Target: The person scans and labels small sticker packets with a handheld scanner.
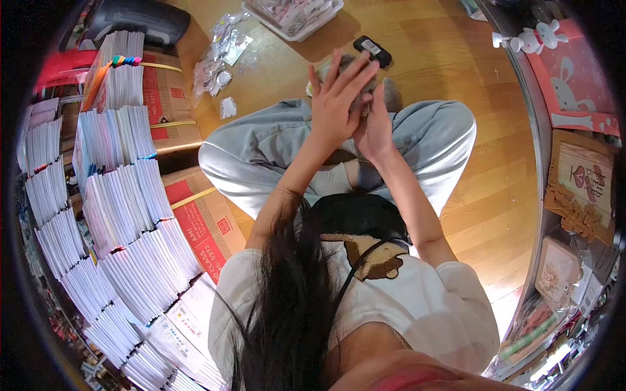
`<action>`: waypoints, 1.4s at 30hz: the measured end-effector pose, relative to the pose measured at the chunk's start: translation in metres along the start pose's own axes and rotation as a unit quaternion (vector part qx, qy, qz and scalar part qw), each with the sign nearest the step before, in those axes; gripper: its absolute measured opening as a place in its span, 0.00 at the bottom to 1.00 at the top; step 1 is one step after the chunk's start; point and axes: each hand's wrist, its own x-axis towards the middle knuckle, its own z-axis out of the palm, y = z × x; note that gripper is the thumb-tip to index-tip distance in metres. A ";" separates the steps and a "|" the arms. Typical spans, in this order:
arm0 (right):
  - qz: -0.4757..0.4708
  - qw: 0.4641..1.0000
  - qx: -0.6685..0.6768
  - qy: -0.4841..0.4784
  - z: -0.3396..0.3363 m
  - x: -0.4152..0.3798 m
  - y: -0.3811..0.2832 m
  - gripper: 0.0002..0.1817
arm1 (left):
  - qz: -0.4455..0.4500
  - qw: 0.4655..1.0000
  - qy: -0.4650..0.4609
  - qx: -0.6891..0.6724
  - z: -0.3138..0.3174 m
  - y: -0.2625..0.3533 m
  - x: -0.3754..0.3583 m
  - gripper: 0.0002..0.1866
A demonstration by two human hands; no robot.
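My left hand [338, 98] is held out above my crossed legs, its fingers stretched and spread, lying over a grey, mottled, soft-looking thing [360, 103]. My right hand [375, 129] meets it from the other side, with its fingers curled around the grey thing. Most of that thing is covered by both hands, so its kind does not show. Just beyond the fingertips, a small black packet with a white label [373, 51] lies on the wooden floor.
A white plastic tub [293, 26] of small packets stands ahead. Clear plastic bags [220, 58] lie left of it. Stacked white booklets [130, 215] and red-brown cartons [199, 215] line the left. A shelf with a pink rabbit box [574, 85] borders the right.
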 end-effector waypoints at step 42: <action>-0.149 0.938 -0.290 -0.117 -0.022 0.009 0.012 0.33 | -0.184 0.974 0.033 -0.131 0.002 -0.007 0.036 0.20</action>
